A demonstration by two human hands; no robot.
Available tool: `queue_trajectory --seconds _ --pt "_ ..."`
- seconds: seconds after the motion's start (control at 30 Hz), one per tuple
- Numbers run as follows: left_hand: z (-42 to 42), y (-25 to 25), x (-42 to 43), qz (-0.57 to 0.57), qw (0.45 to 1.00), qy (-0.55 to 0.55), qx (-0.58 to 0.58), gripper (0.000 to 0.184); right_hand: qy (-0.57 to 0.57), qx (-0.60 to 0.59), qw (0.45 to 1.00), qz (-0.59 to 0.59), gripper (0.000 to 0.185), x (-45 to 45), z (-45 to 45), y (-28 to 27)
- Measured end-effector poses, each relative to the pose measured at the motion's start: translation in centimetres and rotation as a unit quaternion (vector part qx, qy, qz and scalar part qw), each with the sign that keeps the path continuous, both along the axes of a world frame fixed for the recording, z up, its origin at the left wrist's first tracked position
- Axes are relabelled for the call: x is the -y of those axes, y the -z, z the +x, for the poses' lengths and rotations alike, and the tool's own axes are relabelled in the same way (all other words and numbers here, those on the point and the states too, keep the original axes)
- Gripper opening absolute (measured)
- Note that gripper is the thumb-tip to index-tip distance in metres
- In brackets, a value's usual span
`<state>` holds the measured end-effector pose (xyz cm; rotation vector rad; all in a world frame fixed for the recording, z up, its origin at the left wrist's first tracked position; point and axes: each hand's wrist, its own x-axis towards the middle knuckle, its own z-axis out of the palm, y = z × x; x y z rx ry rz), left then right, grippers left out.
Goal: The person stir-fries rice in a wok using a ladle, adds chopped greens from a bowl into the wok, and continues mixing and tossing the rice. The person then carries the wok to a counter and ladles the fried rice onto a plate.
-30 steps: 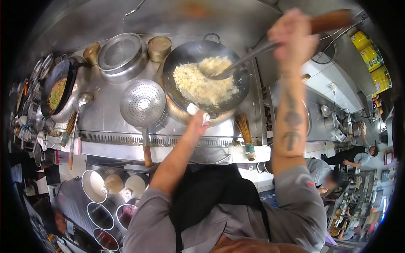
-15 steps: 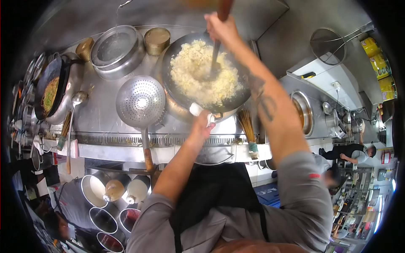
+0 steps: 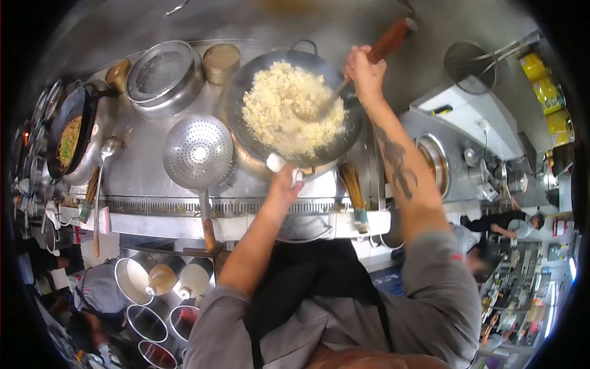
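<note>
A dark wok (image 3: 348, 128) sits on the steel range, full of pale yellow, crumbly food (image 3: 273, 101) that looks like egg fried rice, with steam over it. My left hand (image 3: 284, 183) is closed on a folded white cloth (image 3: 275, 162) at the wok's near rim, by its small loop handle. My right hand (image 3: 367, 71) is wrapped round the shaft of a long ladle (image 3: 391, 40), just below its wooden grip. The ladle's head is down in the food on the right side, blurred and partly hidden.
Left of the wok lies a perforated skimmer (image 3: 198, 150); behind it stand a steel pot (image 3: 163, 74) and a round tin (image 3: 221, 64). A bamboo brush (image 3: 353, 190) leans at the front edge. Farther left is another wok (image 3: 70, 138) holding food. Co-workers (image 3: 507, 224) stand at right.
My right hand has moved right and slightly down, tilting the ladle's handle to the right. The food has shifted in the wok. My left hand stays at the rim with the cloth.
</note>
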<state>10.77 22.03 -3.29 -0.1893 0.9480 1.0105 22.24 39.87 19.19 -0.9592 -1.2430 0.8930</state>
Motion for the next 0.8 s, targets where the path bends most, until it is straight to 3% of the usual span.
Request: queue_trajectory --seconds 0.07,0.17,0.2,0.27,0.33,0.4,0.47,0.53,0.6,0.63,0.7,0.73,0.77,0.8 --pt "0.0 0.6 -0.1 0.016 1.0 0.003 0.005 0.018 -0.052 0.022 0.998 -0.005 0.023 -1.7 2.4 -0.2" --pt "0.0 0.4 0.1 0.015 1.0 0.007 0.003 0.016 -0.03 0.051 0.998 0.018 0.023 -1.3 4.4 -5.8" --pt "0.0 -0.2 0.1 0.005 1.0 0.004 -0.008 0.015 -0.136 0.015 0.991 0.014 0.02 0.1 6.4 -6.4" --pt "-0.3 -1.4 0.2 -0.009 1.0 0.0 -0.024 0.012 0.009 -0.019 1.0 -0.013 0.017 2.0 5.9 -0.3" --pt "-0.5 -2.6 0.1 -0.014 0.999 0.0 -0.034 0.009 -0.038 -0.039 0.996 -0.07 0.016 -0.2 6.0 2.9" --pt "-0.3 -0.2 -0.3 0.008 1.0 0.005 -0.001 0.008 -0.153 0.047 0.985 -0.058 0.021 -2.9 6.5 -0.1" --pt "-0.3 1.0 -0.6 0.03 0.999 0.016 0.014 0.006 -0.143 0.057 0.986 -0.068 0.029 0.1 5.8 -5.5" --pt "-0.7 1.0 -0.7 0.054 0.998 0.035 0.012 0.005 -0.067 -0.003 0.997 -0.048 0.034 3.8 6.9 -4.0" --pt "-0.5 1.2 0.3 0.087 0.996 -0.004 0.029 0.004 -0.041 -0.093 0.994 -0.047 0.03 3.9 6.4 4.2" --pt "0.2 -0.6 1.1 0.075 0.997 -0.022 0.025 0.007 -0.043 -0.141 0.987 -0.07 0.022 2.8 6.5 5.2" --pt "2.0 -4.5 5.6 0.157 0.986 -0.011 -0.06 0.008 -0.02 -0.066 0.996 -0.051 0.014 -1.7 7.9 3.0" --pt "2.1 -7.1 7.6 0.129 0.99 -0.019 -0.05 0.009 -0.004 -0.017 0.995 -0.094 0.013 -1.0 8.2 -2.2" --pt "2.2 -9.8 9.6 0.101 0.994 -0.029 -0.04 0.009 -0.007 -0.096 0.994 -0.055 0.018 0.7 7.2 -6.6" --pt "2.1 -12.5 10.8 0.002 0.999 -0.045 0.025 0.009 -0.075 -0.155 0.985 -0.021 0.02 -0.9 8.4 -8.4"
